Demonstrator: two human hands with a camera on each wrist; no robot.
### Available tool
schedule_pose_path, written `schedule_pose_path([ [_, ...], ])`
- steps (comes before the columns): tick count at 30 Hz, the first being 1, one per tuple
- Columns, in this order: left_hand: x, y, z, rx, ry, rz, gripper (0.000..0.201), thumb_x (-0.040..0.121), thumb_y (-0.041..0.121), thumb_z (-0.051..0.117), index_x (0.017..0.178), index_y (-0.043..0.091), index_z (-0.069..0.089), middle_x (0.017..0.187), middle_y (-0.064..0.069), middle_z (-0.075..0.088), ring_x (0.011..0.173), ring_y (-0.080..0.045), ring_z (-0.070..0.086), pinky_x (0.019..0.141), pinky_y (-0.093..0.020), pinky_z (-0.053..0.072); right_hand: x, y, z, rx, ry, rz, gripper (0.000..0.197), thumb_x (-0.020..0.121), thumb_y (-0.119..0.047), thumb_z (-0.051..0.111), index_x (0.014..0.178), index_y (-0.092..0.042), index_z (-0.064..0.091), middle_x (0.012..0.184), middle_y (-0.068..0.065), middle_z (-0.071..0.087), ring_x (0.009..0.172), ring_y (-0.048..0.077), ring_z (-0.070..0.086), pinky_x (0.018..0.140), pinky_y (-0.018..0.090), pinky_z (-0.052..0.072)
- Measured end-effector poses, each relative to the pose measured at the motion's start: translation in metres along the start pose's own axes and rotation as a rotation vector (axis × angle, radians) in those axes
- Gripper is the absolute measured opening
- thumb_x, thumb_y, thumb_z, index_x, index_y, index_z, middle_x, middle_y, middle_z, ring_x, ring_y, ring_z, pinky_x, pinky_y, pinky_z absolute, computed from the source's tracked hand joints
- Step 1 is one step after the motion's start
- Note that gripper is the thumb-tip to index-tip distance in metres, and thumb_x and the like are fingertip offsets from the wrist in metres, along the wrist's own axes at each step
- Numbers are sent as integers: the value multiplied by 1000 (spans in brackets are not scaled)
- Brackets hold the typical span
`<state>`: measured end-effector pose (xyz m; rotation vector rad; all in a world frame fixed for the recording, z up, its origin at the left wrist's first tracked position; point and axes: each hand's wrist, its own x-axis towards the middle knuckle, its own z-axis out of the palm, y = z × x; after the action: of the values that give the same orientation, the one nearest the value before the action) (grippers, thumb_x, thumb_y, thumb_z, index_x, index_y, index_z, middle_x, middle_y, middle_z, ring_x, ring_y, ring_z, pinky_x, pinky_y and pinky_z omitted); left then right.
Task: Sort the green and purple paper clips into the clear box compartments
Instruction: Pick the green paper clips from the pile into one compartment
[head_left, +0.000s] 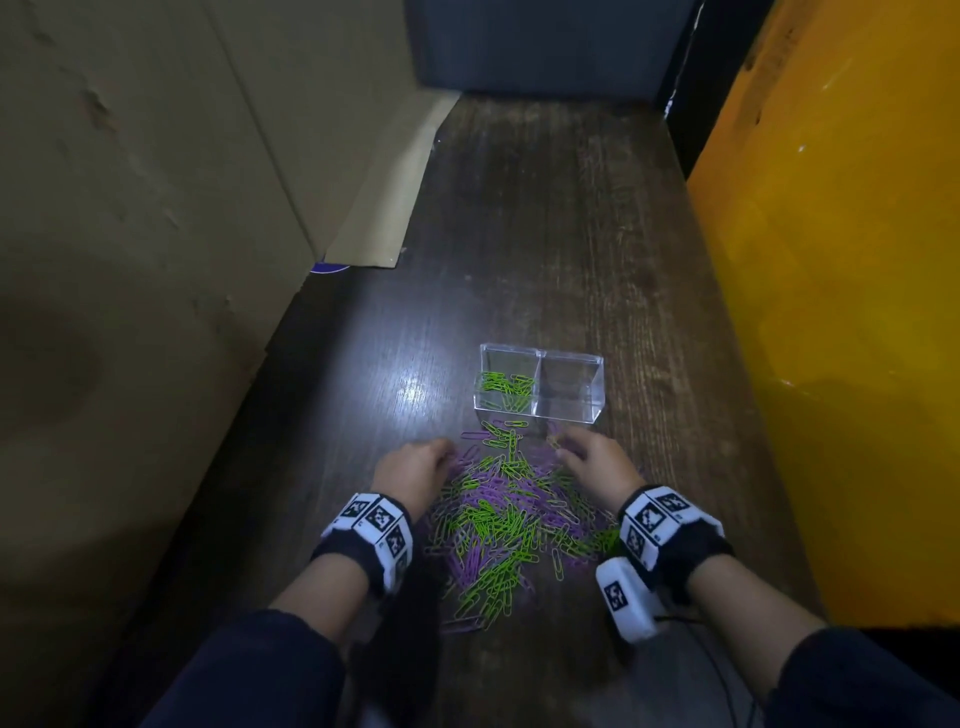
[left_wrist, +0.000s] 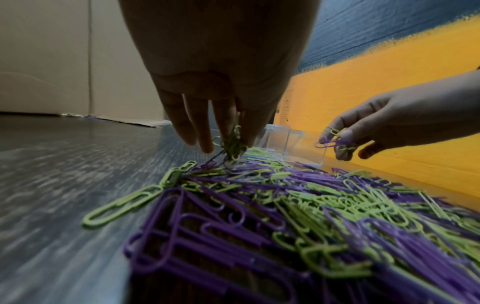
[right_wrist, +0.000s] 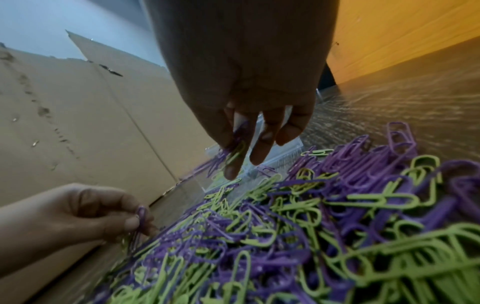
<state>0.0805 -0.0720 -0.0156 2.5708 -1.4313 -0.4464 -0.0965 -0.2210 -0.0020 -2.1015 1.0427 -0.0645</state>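
Head view shows us mid-sort: our left hand pinches a few paper clips, mostly green, our right hand pinches purple with some green, over the pile on the desk. Next we carry each colour to the clear box, its left compartment holding green, the right seemingly empty.

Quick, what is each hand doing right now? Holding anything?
Left hand: fingers pinch a small bunch of paper clips, mostly green.
Right hand: fingers pinch a few clips, purple and green together.
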Motion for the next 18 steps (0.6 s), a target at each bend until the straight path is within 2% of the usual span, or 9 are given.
schedule_pose_path([
  [3, 1, 2, -1, -81, 51, 5, 26, 92, 35, 50, 109, 23, 66, 115, 2, 65, 108, -20, 58, 83, -28, 45, 0, 0, 0, 91, -11, 3, 25, 92, -6, 50, 112, -1, 63, 112, 15, 67, 106, 26, 61, 89, 30, 44],
  [6, 2, 4, -1, -186, 79, -21, 26, 92, 32, 53, 105, 18, 70, 111, 1, 64, 105, -19, 58, 81, -26, 42, 0, 3, 5, 158, -5, 50, 19, 92, -5, 49, 92, 5, 65, 86, 13, 64, 84, 22, 57, 74, 27, 39],
  [8, 2, 4, -4, -281, 80, -53, 27, 92, 29, 53, 108, 15, 70, 111, -3, 66, 102, -21, 61, 82, -25, 42, -1, 4, 7, 279, 9, 77, 24, 92, -5, 50, 71, -8, 61, 70, 2, 58, 67, 14, 52, 68, 23, 39],
  [9, 2, 4, -6, -306, 82, -57, 27, 93, 28, 53, 110, 14, 69, 112, -4, 67, 102, -21, 62, 83, -25, 43, -2, 4, 7, 297, 24, 66, 27, 92, -6, 52, 67, -14, 60, 67, -3, 55, 65, 7, 49, 64, 17, 39],
  [11, 0, 6, -9, -308, 78, -58, 28, 93, 27, 52, 114, 16, 67, 116, -4, 67, 104, -21, 62, 86, -25, 44, -2, 4, 6, 274, 63, 22, 18, 90, -5, 55, 80, -5, 70, 76, -2, 58, 71, 6, 51, 62, 7, 37],
  [13, 1, 5, -9, -335, 88, -48, 27, 93, 24, 53, 112, 14, 68, 116, -3, 67, 106, -21, 62, 87, -24, 43, -3, 5, 2, 295, 108, 0, 20, 89, 0, 53, 102, 5, 68, 88, 5, 61, 79, 9, 58, 66, 15, 42],
  [14, 1, 5, -8, -363, 98, -45, 25, 92, 23, 54, 110, 12, 69, 115, -4, 67, 105, -20, 61, 88, -23, 42, -3, 5, 0, 334, 113, 10, 22, 90, 3, 50, 106, 6, 65, 87, 7, 62, 71, 4, 61, 64, 16, 45],
  [16, 1, 7, -8, -406, 131, -45, 24, 91, 19, 55, 105, 9, 71, 109, -5, 67, 103, -21, 61, 86, -22, 41, -6, 7, -3, 444, 93, 40, 24, 90, 9, 43, 105, 5, 61, 73, 8, 62, 46, -7, 56, 50, 9, 45],
  [18, -1, 11, -7, -432, 131, -58, 24, 92, 18, 54, 105, 8, 71, 103, -6, 68, 97, -23, 63, 77, -20, 39, -11, 9, -7, 540, 83, 98, 20, 91, 9, 39, 89, -2, 55, 65, 6, 55, 36, -5, 51, 40, 8, 40],
])
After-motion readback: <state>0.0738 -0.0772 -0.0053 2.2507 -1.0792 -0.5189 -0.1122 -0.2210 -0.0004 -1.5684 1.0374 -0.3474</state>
